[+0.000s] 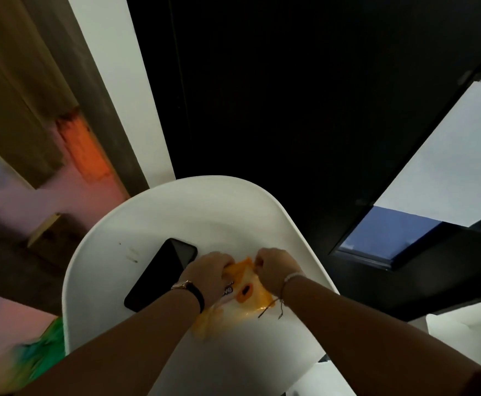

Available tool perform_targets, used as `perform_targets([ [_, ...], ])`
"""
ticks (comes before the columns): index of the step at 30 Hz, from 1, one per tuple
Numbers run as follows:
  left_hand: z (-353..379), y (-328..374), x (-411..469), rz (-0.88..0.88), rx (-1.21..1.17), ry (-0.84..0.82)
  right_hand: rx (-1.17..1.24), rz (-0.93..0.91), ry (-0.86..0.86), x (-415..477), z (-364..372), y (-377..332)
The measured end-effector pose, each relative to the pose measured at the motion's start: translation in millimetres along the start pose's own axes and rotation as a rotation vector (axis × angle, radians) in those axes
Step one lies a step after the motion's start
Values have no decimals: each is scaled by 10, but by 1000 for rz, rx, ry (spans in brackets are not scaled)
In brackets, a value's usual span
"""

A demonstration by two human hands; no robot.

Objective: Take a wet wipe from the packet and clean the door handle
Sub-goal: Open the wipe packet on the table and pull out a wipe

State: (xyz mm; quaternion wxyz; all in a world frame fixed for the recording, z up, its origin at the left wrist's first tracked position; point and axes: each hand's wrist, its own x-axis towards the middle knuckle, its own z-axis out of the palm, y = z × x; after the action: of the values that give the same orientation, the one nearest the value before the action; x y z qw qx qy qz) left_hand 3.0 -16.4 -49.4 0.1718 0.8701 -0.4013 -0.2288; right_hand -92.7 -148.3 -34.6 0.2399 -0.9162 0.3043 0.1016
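White, smooth and round-ended, the tabletop (153, 224) is used as a rest for the wet wipe packet (245, 284), a crinkly orange-and-white film pouch near its middle. The pouch's far end is gripped by the left hand (205, 267) and pinched by the right hand (276, 267), apparently so the opening can be pulled apart. A glossy black phone (159, 275) is left just beside it on the left, and a dark door panel (276, 95) is seen beyond

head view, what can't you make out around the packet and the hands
Head view:
- packet opening, and any wipe: hidden behind left hand and right hand.
- packet label: partly covered by the left wrist, blurred.
- phone near end: under the left forearm.
- door handle: not discernible in the dark background.
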Motion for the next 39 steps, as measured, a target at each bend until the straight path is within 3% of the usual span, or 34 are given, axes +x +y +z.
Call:
perform_targets([
  [4, -2, -105, -21, 80, -40, 91, 6, -4, 60, 44, -67, 38],
  [10, 14, -208, -143, 143, 24, -111, -195, -331, -125, -161, 50, -80],
  [23, 52, -337, -151, 95, -20, 47, -245, -266, -32, -94, -9, 152],
  [27, 73, -351, -161, 26, -145, 10, -311, -299, 3, -76, -26, 122],
  [34, 168, -223, -79, -32, -285, 89, -313, -388, -55, -50, 135, -17],
  [39, 141, -200, 8, -40, -253, 121, -270, -383, -79, -22, 59, 4],
])
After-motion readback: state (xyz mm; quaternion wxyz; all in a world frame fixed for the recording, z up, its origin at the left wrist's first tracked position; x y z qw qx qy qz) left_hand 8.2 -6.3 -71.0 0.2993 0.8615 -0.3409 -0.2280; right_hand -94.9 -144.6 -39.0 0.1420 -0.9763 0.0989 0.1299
